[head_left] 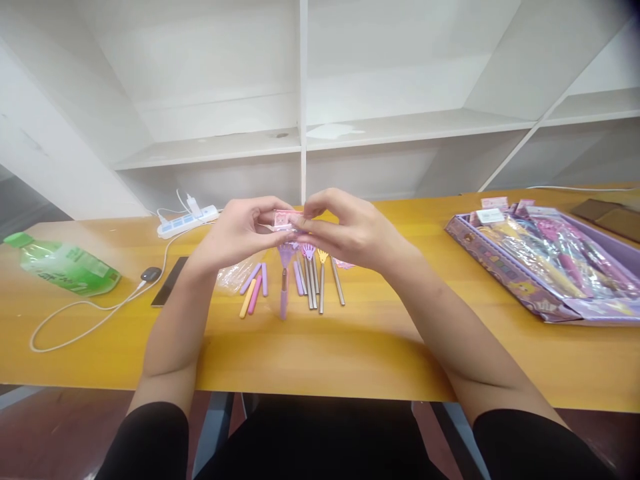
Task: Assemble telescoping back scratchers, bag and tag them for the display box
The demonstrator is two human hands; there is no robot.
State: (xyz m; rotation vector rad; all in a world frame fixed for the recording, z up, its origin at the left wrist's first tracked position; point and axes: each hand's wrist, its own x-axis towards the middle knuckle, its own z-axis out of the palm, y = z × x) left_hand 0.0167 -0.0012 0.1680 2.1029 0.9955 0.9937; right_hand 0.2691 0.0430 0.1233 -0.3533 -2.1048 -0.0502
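Above the desk, my left hand [246, 227] and my right hand [345, 227] meet at the top of a clear plastic bag with a pink printed card [283, 219]. Both hands have their fingers pinched on it. Inside the bag hangs a purple back scratcher [284, 293] with a hand-shaped head. Just behind it on the desk lie several metal back scratcher rods [313, 283], some with pink or yellow hand-shaped heads. Left of the bag are several short handle tubes [255, 293] in purple, pink and yellow. The fingertips partly cover the card.
A purple printed display box [505, 280] with bagged items stands at the right. At the left are a green bottle [65, 263], a white power strip [187, 222], a cable [100, 333] and a dark phone [171, 283]. White shelving [303, 100] rises behind the desk.
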